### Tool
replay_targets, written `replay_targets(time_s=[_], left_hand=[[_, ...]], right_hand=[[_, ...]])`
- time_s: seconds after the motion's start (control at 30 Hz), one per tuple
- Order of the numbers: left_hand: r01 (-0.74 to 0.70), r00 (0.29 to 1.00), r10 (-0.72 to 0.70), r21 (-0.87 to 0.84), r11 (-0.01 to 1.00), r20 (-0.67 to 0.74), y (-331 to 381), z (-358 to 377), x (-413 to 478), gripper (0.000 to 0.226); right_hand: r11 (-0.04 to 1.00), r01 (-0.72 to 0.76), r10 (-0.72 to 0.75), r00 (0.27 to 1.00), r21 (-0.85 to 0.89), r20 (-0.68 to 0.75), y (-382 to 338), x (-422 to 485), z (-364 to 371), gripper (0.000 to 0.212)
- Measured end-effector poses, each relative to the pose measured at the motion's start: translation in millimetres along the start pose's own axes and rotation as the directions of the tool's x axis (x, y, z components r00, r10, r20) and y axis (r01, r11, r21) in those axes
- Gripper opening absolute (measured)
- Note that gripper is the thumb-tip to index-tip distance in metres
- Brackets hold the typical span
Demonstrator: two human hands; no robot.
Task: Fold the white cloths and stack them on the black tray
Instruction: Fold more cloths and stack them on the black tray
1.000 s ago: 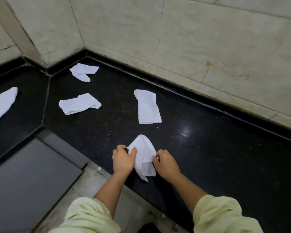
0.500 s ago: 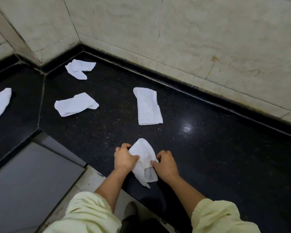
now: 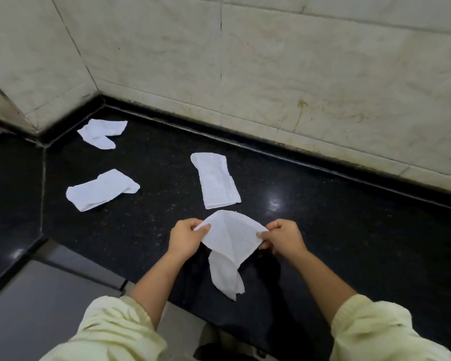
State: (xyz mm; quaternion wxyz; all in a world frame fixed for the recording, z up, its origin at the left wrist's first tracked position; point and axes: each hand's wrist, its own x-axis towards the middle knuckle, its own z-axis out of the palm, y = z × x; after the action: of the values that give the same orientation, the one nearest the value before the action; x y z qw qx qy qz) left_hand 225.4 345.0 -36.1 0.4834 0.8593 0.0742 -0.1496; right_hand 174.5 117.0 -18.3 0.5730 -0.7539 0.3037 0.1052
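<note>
The held cloth (image 3: 232,238) is a thin white fabric with a fine woven texture. It is raised above the near edge of the tabletop (image 3: 349,243), low in the centre of the view. Its upper part is spread into a rough fan shape with a diagonal crease. Its lower part hangs toward 6 o'clock as a narrow, crumpled tail.

The left hand (image 3: 184,239) pinches the corner at 9 o'clock between thumb and curled fingers. The right hand (image 3: 284,238) pinches the opposite corner at 3 o'clock in the same manner. Both forearms are bare below soft, bunched pale yellow sleeves (image 3: 110,332).

At 12 o'clock from the held cloth, just beyond it, the folded cloth (image 3: 216,181) lies flat as an oblong strip with a faint grid weave. At 10 o'clock, well apart, the second cloth (image 3: 102,190) lies as a loose oblong with one end curled over. Farther out, near the wall corner, the third cloth (image 3: 100,132) is crumpled and irregular.

The tabletop is polished black stone with fine pale speckles and a bright reflection at 2 o'clock. The wall (image 3: 271,74) consists of large off-white tiles with brownish veining and dark joints. A smooth grey panel (image 3: 37,308) lies at 8 o'clock.
</note>
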Motion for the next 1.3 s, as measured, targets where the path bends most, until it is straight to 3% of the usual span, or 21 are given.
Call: replay_targets(time_s=[0.23, 0.6, 0.83, 1.03, 1.23, 1.3], left_hand=[[0.032, 0.985, 0.025, -0.317, 0.948, 0.173, 60.7, -12.3, 15.2, 0.017], [-0.146, 0.972, 0.199, -0.333, 0.931, 0.129, 127.9, -11.0, 41.5, 0.022], [-0.251, 0.925, 0.331, -0.351, 0.902, 0.189, 150.2, -10.4, 48.8, 0.022], [-0.251, 0.859, 0.316, -0.207, 0.946, 0.404, 127.2, -11.1, 44.0, 0.019], [-0.036, 0.745, 0.082, -0.084, 0.996, 0.662, 76.6, 3.3, 34.7, 0.032], [0.021, 0.721, 0.019, -0.048, 0.999, 0.693, 61.8, 9.8, 29.7, 0.017]], right_hand=[[0.976, 0.009, -0.011, 1.0, 0.219, 0.006, -30.5, -0.4, -41.1, 0.025], [0.937, 0.193, -0.139, 0.971, 0.292, -0.195, -70.9, 6.8, -101.5, 0.027], [0.915, 0.291, -0.217, 0.939, 0.28, -0.267, -78.7, 6.1, -136.0, 0.021], [0.964, 0.196, -0.183, 0.979, 0.18, -0.088, -56.5, 0.0, -152.3, 0.016], [0.997, -0.03, 0.021, 0.989, 0.064, 0.147, -5.8, -1.1, -154.6, 0.013], [0.995, -0.093, 0.082, 0.976, 0.044, 0.2, 9.5, -2.8, -150.8, 0.012]])
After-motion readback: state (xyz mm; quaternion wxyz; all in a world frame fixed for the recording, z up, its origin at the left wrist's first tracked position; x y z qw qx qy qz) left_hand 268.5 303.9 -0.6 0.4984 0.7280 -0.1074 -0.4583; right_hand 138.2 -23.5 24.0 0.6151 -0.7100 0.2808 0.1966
